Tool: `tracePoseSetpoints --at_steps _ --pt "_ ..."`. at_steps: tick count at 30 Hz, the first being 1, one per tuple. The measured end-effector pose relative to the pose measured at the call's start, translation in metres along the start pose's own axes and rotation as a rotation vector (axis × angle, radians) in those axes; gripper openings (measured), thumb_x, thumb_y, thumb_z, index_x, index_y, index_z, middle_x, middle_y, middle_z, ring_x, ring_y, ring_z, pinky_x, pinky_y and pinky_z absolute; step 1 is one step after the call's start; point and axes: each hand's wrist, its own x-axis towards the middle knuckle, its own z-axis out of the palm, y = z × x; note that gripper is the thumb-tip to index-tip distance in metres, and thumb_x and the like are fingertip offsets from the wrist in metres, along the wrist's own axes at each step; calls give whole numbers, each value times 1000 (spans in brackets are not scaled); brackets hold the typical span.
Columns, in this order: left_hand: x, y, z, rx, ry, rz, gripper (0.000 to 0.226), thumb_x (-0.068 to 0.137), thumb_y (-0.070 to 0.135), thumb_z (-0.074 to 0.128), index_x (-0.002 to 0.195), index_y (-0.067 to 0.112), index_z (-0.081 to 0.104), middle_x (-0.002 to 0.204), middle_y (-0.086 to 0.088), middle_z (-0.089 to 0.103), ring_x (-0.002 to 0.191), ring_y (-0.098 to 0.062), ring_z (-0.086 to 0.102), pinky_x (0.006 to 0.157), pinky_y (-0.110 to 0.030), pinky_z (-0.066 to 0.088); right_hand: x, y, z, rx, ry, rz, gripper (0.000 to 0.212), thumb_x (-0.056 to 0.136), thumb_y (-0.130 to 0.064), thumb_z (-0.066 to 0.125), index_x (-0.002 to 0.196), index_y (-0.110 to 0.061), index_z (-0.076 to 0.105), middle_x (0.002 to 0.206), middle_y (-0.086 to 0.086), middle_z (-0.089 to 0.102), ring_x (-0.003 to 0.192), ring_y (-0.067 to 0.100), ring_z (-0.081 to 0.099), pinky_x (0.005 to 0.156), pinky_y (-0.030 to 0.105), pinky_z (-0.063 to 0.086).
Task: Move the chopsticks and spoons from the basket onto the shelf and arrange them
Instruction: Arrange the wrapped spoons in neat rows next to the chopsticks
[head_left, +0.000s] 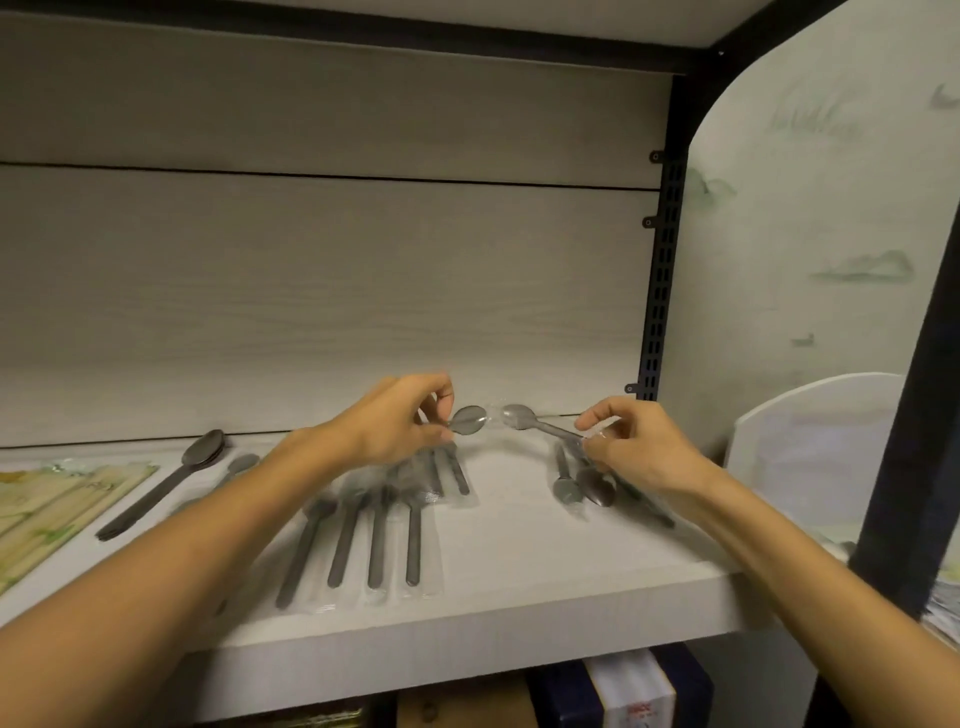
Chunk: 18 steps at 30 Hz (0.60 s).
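At mid-frame the left hand (400, 421) pinches a wrapped spoon (469, 420) while the right hand (636, 447) pinches another spoon's handle (550, 429), both above the shelf (519, 597), with a row of wrapped spoons (363, 535) lying below and chopsticks (57, 504) at far left.

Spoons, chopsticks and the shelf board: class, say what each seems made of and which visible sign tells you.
Spoons: probably metal, matte dark grey with a dull sheen, sealed in clear plastic sleeves that glint.
Chopsticks: likely bamboo or wood, pale yellow sticks, seemingly in printed wrappers.
Shelf board: looks like laminated board, whitish with a printed wood grain.
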Motion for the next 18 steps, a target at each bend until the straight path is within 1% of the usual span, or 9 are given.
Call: tracePoseSetpoints --at_steps 2,3,5,7,9,11,14,15,18 --pt "-4 -2 -4 42 30 -32 23 84 16 70 77 30 54 83 7 64 59 -13 57 54 -20 45 -3 -3 3 78 -2 17 25 81 -2 64 98 -20 60 57 -3 65 51 14 59 54 31 50" --pt "-6 -3 -6 46 40 -51 17 85 16 70 80 28 59 85 6 65 58 -10 58 55 -19 45 -6 -4 5 98 7 10 28 79 -1 65 99 -20 59 56 -4 67 47 12 58 50 27 48" --pt "-9 -5 -8 30 56 -91 5 86 17 70 87 21 67 85 6 66 56 -4 57 54 -11 40 -10 -9 8 93 34 -29 29 76 0 66 96 -20 58 57 -7 68 42 9 58 44 25 46" --pt "-13 -7 -10 -4 69 -141 4 85 19 71 89 17 71 83 6 67 52 1 54 52 -10 38 -14 -14 11 76 47 -60 25 75 -2 67 90 -21 61 59 -7 68 44 9 60 42 26 46" --pt "-19 -6 -11 -39 82 -187 10 86 24 70 90 15 72 80 6 68 51 2 54 55 -15 41 -21 -20 16 37 61 -99 20 75 -5 69 83 -23 63 63 -5 67 48 8 60 46 24 47" --pt "-23 -5 -11 -63 118 -242 16 90 27 66 92 13 73 77 6 68 51 2 55 56 -18 44 -28 -27 20 -37 79 -182 19 75 -9 71 76 -27 63 69 -7 65 54 5 58 54 18 46" --pt "-30 -7 -10 -123 198 -335 15 91 19 60 95 12 73 80 0 69 54 -8 60 48 -15 46 -43 -37 28 -143 69 -350 15 77 -9 69 78 -24 66 69 -10 64 65 7 57 67 23 48" --pt "-31 -7 -10 -127 217 -353 14 90 15 59 94 12 72 83 0 70 57 -10 61 50 -16 47 -47 -39 31 -185 68 -405 13 77 -9 68 81 -22 68 72 -9 64 68 9 56 69 25 46" --pt "-39 -7 -6 -124 240 -377 12 85 11 61 87 18 70 93 0 70 64 -12 61 69 -28 53 -58 -43 41 -293 31 -534 12 81 -11 67 90 -18 70 79 -9 59 76 7 49 72 25 40"
